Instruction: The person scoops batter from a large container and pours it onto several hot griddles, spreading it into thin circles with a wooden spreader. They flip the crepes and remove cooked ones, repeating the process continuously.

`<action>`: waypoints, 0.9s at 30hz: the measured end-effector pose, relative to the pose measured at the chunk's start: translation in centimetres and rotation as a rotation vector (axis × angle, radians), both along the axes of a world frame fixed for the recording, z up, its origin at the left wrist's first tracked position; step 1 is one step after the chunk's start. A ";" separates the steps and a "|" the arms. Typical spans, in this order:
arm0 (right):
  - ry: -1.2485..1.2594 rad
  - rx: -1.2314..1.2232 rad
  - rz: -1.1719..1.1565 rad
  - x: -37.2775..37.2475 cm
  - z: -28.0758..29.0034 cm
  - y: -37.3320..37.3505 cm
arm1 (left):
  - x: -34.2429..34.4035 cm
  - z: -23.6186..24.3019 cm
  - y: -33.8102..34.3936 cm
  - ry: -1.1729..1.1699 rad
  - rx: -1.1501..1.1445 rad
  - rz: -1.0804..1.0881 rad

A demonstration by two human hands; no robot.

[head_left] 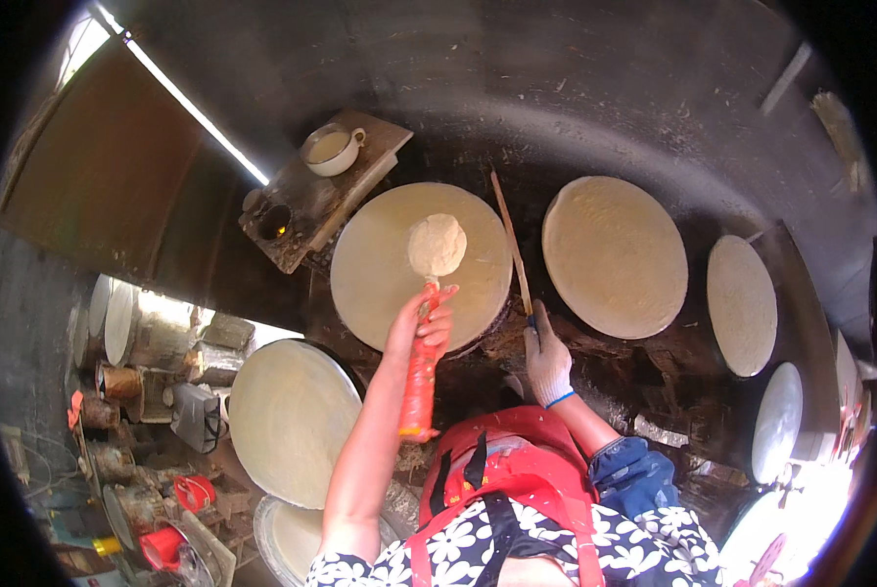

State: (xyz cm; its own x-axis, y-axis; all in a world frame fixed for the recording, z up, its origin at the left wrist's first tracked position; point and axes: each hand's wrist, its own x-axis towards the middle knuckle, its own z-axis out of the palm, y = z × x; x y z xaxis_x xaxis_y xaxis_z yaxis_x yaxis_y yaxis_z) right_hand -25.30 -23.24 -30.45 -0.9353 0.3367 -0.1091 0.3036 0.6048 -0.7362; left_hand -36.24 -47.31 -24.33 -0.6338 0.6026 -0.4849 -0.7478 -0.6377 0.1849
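My left hand [425,321] is closed round the red, plastic-looking handle of a ladle [417,391]. The ladle's round head [438,245] is covered with pale, lumpy batter or dough, held over a large round griddle [375,264] that has a pale, smooth surface. To the right, my right hand [547,364] wears a white-and-grey glove and grips the lower end of a long thin wooden stick [512,240]. The stick points away from me, between that griddle and a second round one [615,257] covered with a pale layer.
A wooden board [353,188] at the back left bears a white enamel mug [330,151] of pale liquid and a dark cup [274,221]. More pale discs lie at right [741,305] and left [292,423]. Cut logs [160,338] and a red bucket [162,548] stand left. A dark curved wall rises behind.
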 end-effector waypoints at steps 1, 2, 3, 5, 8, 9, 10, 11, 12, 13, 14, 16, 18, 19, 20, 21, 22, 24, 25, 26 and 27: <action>-0.014 -0.015 -0.009 0.7 -0.6 0.1 | -1.0 -2.1 0.9 0.022 0.030 -0.025; -0.018 -0.008 -0.001 1.3 -1.1 0.0 | -1.5 -2.7 2.3 0.011 -0.126 -0.022; -0.036 -0.004 -0.018 1.8 -1.4 -0.3 | -1.4 -3.1 3.6 0.045 -0.246 0.005; -0.073 -0.001 -0.053 2.7 -1.4 -1.0 | -1.1 -3.1 6.0 0.117 -0.490 0.056; -0.020 0.016 0.015 4.2 -3.0 -1.7 | -0.9 -5.1 6.9 0.157 -0.606 0.060; -0.026 -0.001 0.037 4.7 -3.1 -2.0 | -0.6 -5.7 6.9 0.165 -0.630 0.067; -0.079 0.011 0.061 5.2 -3.1 -2.1 | -0.4 -5.8 6.9 0.169 -0.631 0.072; -0.092 0.046 0.086 5.5 -3.0 -2.0 | -0.2 -5.9 6.8 0.173 -0.631 0.079; -0.105 0.081 0.113 5.9 -2.7 -1.7 | 0.0 -6.0 6.7 0.176 -0.632 0.087; -0.116 0.113 0.144 6.2 -2.2 -1.6 | 0.3 -5.9 6.3 0.167 -0.634 0.084; -0.183 0.157 0.164 5.9 -1.2 -1.2 | 0.5 -5.8 5.8 0.157 -0.636 0.083; -0.152 0.181 0.150 5.3 -0.9 -0.6 | 1.0 -5.1 5.4 0.151 -0.643 0.095; -0.202 0.128 0.154 4.4 -0.2 -0.5 | 1.9 -3.7 5.6 0.159 -0.653 0.122; -0.247 0.151 0.193 4.5 0.2 -0.7 | 2.2 -3.8 5.4 0.149 -0.639 0.114; -0.292 0.174 0.232 4.7 0.5 -1.0 | 2.5 -4.1 5.3 0.138 -0.626 0.106; -0.335 0.198 0.270 5.1 0.6 -1.4 | 2.8 -4.3 5.2 0.128 -0.613 0.098; -0.203 0.162 0.274 5.8 -0.4 -0.9 | 3.1 -4.1 5.3 0.118 -0.601 0.099; -0.158 0.177 0.271 5.9 -0.6 0.1 | 3.7 -4.1 4.5 0.096 -0.594 0.098; -0.134 0.185 0.261 5.9 -0.6 0.5 | 3.9 -4.0 4.5 0.090 -0.588 0.091; -0.092 0.172 0.196 6.0 -1.1 0.3 | 4.1 -4.0 4.5 0.090 -0.585 0.097; -0.125 0.135 0.214 6.0 -1.2 -0.1 | 4.2 -4.0 4.5 0.090 -0.581 0.102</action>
